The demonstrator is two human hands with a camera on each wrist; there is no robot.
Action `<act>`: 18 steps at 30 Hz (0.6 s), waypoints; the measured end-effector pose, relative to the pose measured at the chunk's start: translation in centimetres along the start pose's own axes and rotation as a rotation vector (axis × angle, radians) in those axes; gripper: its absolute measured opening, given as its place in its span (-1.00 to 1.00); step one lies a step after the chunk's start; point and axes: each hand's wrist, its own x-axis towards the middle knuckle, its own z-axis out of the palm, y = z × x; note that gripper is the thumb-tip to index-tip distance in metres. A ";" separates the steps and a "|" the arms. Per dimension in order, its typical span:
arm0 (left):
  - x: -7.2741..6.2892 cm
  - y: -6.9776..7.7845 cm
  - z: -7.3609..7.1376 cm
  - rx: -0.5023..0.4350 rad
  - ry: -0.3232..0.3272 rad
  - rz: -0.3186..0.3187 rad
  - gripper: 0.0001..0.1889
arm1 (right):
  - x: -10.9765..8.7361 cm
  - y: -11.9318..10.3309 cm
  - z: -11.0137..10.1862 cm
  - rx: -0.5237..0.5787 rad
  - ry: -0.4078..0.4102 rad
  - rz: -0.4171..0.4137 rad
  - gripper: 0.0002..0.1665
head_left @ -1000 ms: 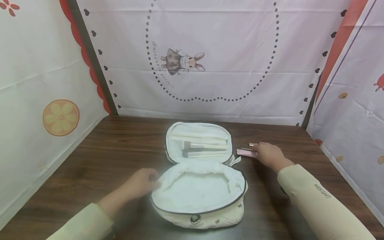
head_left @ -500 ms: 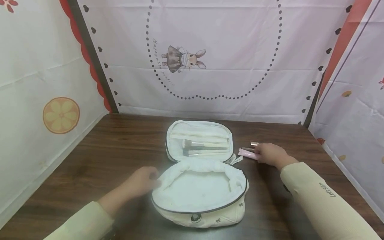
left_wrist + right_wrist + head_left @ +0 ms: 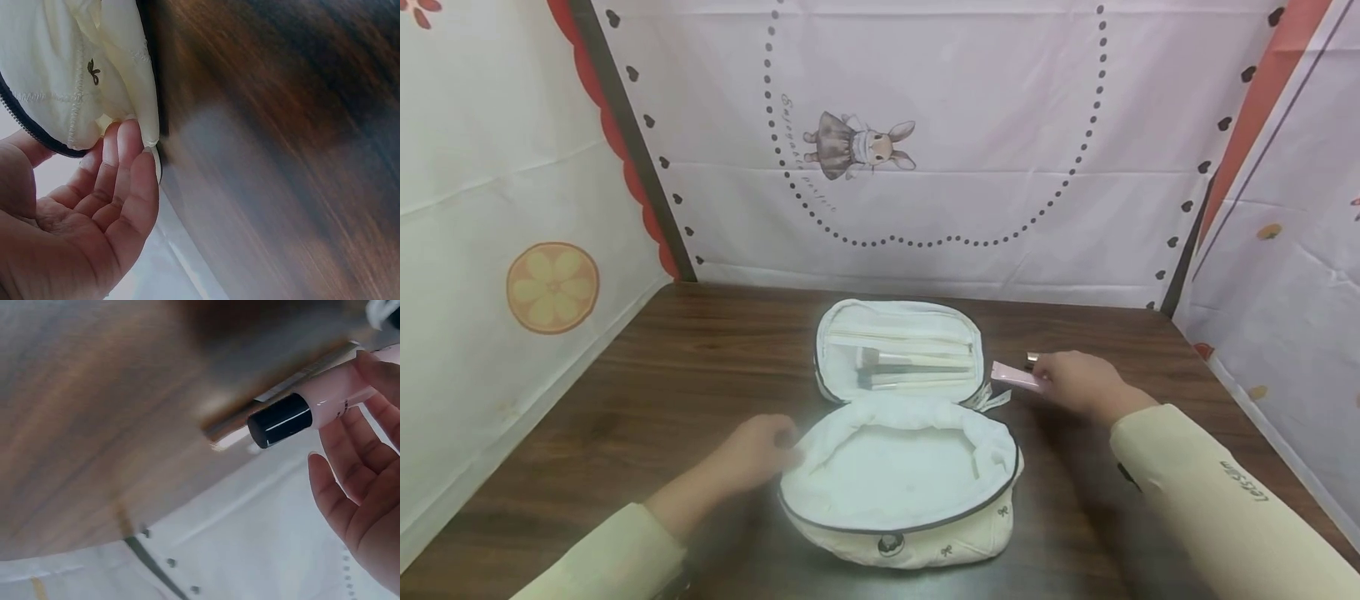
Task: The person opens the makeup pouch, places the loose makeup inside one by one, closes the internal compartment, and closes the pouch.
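Observation:
A cream makeup bag point(image 3: 917, 546) with small bow prints stands unzipped, its lid folded back and its white inside showing. My left hand point(image 3: 756, 454) holds the left side of the bag's rim. In the left wrist view the fingertips point(image 3: 128, 128) touch the outer wall, while the thumb reaches behind the zipped edge. To the right of the lid, my right hand point(image 3: 1078, 383) pinches a pink squeeze tube point(image 3: 1017, 377) between thumb and fingers. Its black cap point(image 3: 281, 420) shows in the right wrist view, pointing away from the hand.
Makeup brushes point(image 3: 917, 367) sit behind a clear pocket in the lid. Beyond the tube, a small gold-ended item point(image 3: 1032, 358) lies on the brown table point(image 3: 715, 350), partly hidden by my right hand. Printed cloth point(image 3: 985, 150) walls in the table's back and sides.
The pink tube has turned slightly and its flat end has risen a little, now covering the slim item beside it. My right hand has shifted slightly right; the left hand stays at the bag.

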 end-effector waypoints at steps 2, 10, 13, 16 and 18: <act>0.0 0.1 0.0 -0.012 -0.003 0.013 -0.88 | -0.4 -0.6 -0.6 -0.001 0.030 -0.018 -0.86; 0.0 0.1 -0.2 -0.011 -0.006 0.023 -0.87 | -1.7 -4.3 -1.9 0.056 0.107 -0.085 -0.82; 0.1 0.1 -0.2 -0.005 -0.005 0.032 -0.87 | -2.2 -5.8 -2.0 0.037 0.150 -0.156 -0.81; 0.1 0.2 -0.3 -0.003 -0.003 0.037 -0.87 | -2.6 -7.4 -2.3 0.011 0.192 -0.227 -0.84; 0.0 0.3 -0.3 -0.005 -0.005 0.030 -0.87 | -2.9 -8.5 -2.4 -0.005 0.209 -0.266 -0.84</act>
